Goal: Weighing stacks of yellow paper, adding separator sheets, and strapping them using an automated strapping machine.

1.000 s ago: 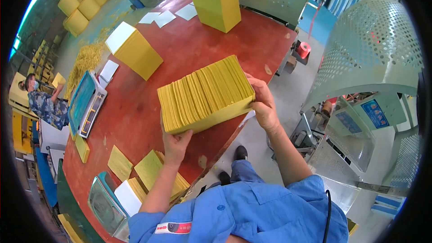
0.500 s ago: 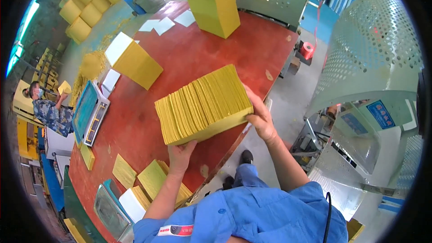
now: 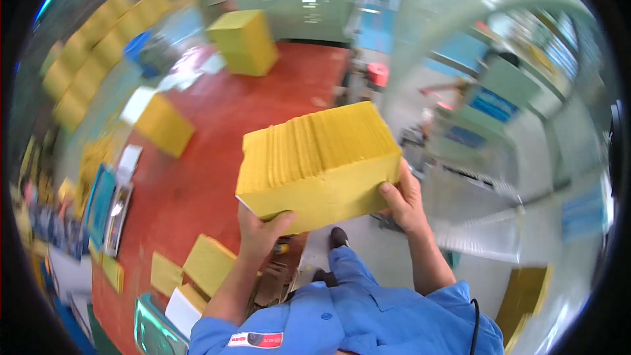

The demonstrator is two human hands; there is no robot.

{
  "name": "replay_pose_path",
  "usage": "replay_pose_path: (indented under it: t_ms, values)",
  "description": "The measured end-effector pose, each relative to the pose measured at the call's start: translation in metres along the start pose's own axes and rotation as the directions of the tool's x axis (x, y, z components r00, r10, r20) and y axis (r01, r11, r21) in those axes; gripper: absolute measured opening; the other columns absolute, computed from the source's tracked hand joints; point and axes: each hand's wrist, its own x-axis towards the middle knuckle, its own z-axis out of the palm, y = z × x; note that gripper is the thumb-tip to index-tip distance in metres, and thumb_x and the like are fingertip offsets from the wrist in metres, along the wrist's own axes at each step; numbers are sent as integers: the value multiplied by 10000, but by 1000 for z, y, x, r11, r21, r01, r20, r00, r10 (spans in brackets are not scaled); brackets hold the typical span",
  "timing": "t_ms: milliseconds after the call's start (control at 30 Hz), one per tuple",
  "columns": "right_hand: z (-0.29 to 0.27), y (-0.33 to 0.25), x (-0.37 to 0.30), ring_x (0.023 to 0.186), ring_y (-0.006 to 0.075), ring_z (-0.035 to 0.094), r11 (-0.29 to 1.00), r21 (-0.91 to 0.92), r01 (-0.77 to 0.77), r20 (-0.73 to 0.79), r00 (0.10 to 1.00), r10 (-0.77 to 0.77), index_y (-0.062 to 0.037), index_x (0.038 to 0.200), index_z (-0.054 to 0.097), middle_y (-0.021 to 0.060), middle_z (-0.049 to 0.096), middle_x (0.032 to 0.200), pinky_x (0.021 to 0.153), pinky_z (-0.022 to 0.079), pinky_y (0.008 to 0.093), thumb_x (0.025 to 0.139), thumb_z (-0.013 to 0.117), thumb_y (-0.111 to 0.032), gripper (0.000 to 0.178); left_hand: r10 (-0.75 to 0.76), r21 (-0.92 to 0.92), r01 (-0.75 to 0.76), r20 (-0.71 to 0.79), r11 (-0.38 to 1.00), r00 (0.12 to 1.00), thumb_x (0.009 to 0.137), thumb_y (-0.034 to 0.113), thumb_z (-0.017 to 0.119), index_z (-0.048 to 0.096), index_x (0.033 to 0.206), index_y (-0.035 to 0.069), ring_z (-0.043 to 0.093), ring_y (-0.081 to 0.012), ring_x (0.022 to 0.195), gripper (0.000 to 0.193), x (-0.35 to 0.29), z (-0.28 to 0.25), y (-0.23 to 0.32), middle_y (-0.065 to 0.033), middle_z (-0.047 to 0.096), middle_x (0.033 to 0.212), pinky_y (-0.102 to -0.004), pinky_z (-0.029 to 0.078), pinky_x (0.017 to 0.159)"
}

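A thick stack of yellow paper [image 3: 322,158] is held up in front of me between both hands, tilted, its sheet edges facing up. My left hand [image 3: 257,231] grips its left end, thumb on the near face and the other fingers mostly hidden underneath. On the right end, my right hand [image 3: 406,202] is closed with its thumb on the near face. Beneath the stack lie the edge of the red table [image 3: 220,190] and the floor.
Two yellow paper stacks [image 3: 243,43] stand on the table's far part. Scales [image 3: 108,213] and smaller yellow bundles [image 3: 209,263] lie at left. To the right is a pale green machine [image 3: 460,187] with a curved guard. A blurred co-worker [image 3: 56,220] is far left.
I have turned right, so the table has shifted left in view and the machine has come in further. The stack has swung with me off the table edge, still in both hands.
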Motion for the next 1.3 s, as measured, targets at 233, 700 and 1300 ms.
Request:
replay_pose_path:
  t_ms: [233,700,1300]
  values:
    - [-116,-46,-140,1260,305,566,877,-427,-220,-447,895,7,-152,1519,382,183,571,1377,1052,419,360,940,575,-177,611,-101,-43,128,391,991,915,852,114,722,528,1266,-16,602,-184,1058,476,-28,159,-10,-92,610,1180,-333,501,895]
    - [-455,46,-265,1199,173,549,864,-74,-498,-611,707,355,-84,1465,459,82,607,1306,1030,415,315,992,534,-194,491,-484,283,394,570,874,664,907,367,709,532,1366,25,583,-210,1196,599,-51,515,-114,-122,624,1298,-327,451,1003]
    - [-501,74,-259,1396,222,387,853,456,-255,-451,760,468,-18,1523,333,104,413,1521,1147,306,340,1021,471,-239,566,-607,-419,659,271,624,747,1042,496,432,545,1348,21,569,-190,1182,576,-90,560,-149,-68,606,1292,-334,441,1005]
